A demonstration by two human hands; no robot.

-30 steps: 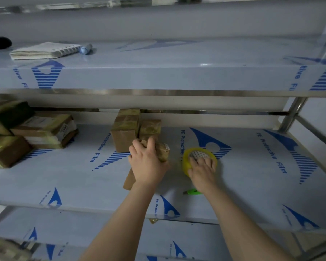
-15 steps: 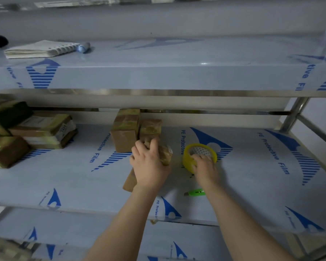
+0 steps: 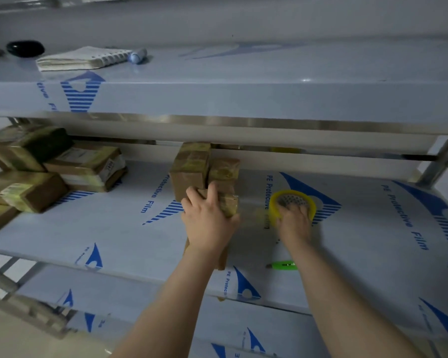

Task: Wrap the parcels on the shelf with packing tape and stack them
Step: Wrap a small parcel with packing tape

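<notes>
While a small parcel (image 3: 230, 206) was gripped by the left hand (image 3: 207, 224) on the middle shelf (image 3: 114, 228), the yellow tape roll (image 3: 295, 193) was clasped just beside it by the right hand (image 3: 294, 224); were the roll drawn askew, wrinkled or self-stuck tape could be expected

1. Dim, bluish, flat light; soft glare spot on the upper shelf (image 3: 305, 80).
2. Motion-blurred around the right hand (image 3: 294, 223) and tape roll (image 3: 292, 193).
3. Wide-angle bending of straight edges toward the corners; lower left soft.
</notes>
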